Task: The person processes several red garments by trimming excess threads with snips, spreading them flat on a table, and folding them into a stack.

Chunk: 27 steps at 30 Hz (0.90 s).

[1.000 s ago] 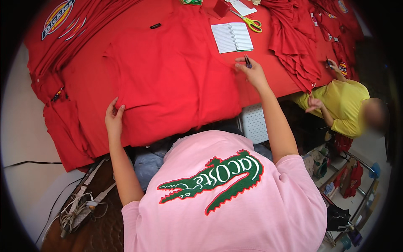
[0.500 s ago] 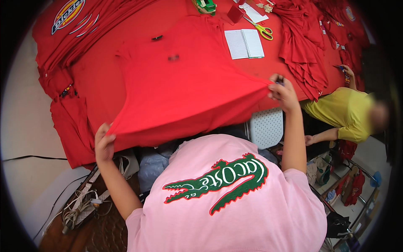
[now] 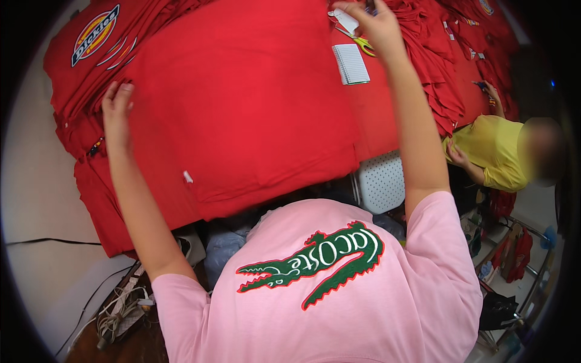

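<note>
A red T-shirt (image 3: 248,109) is spread over the red-covered table, with its hem toward me and a small white tag (image 3: 188,176) near the lower left. Its far end runs out of the picture. My left hand (image 3: 118,112) is open above the shirt's left side, fingers apart and holding nothing. At the far right side of the shirt, my right hand (image 3: 378,27) is raised with a small dark tool (image 3: 370,6) tucked in it. The index finger reaches out to the left, and the tool is mostly hidden.
Right of the shirt lie a spiral notebook (image 3: 351,63) and yellow-handled scissors (image 3: 365,46). Red garments are heaped left (image 3: 91,66) and right (image 3: 433,72). A person in yellow (image 3: 493,151) works at the right. A white perforated stool (image 3: 381,181) stands by the table; cables (image 3: 115,320) lie lower left.
Both hands have let go of the shirt's near edge and moved away from me, to its far sides. The shirt has settled flatter, covers part of the notebook, and its neck labels no longer show.
</note>
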### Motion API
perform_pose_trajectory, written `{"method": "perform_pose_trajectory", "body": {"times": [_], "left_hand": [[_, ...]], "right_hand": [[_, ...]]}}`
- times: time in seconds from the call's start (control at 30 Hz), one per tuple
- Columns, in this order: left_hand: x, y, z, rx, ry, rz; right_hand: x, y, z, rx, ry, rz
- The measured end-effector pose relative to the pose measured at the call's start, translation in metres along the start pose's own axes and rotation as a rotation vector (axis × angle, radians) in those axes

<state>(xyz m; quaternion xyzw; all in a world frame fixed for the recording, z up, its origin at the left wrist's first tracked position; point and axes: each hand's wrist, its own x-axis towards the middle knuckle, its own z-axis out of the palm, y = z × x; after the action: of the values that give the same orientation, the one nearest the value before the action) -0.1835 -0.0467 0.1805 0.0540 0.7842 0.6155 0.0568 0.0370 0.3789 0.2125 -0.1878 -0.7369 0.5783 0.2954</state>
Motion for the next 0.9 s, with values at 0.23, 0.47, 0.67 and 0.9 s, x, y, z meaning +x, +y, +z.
{"method": "perform_pose_trajectory", "body": {"times": [0.23, 0.47, 0.67, 0.9], "left_hand": [[-0.160, -0.117, 0.062, 0.396, -0.460, 0.311], [-0.243, -0.171, -0.002, 1.045, -0.371, 0.234], [-0.250, -0.209, -0.082, 0.886, 0.015, 0.022], [-0.262, -0.249, -0.077, 0.399, 0.329, 0.013]], "right_hand": [[-0.141, 0.099, -0.034, -0.476, -0.188, 0.166], [-0.230, 0.132, -0.103, -0.620, 0.003, 0.346], [-0.235, 0.140, -0.085, -0.576, -0.124, 0.206], [-0.222, 0.147, -0.068, -0.626, -0.237, 0.062]]}}
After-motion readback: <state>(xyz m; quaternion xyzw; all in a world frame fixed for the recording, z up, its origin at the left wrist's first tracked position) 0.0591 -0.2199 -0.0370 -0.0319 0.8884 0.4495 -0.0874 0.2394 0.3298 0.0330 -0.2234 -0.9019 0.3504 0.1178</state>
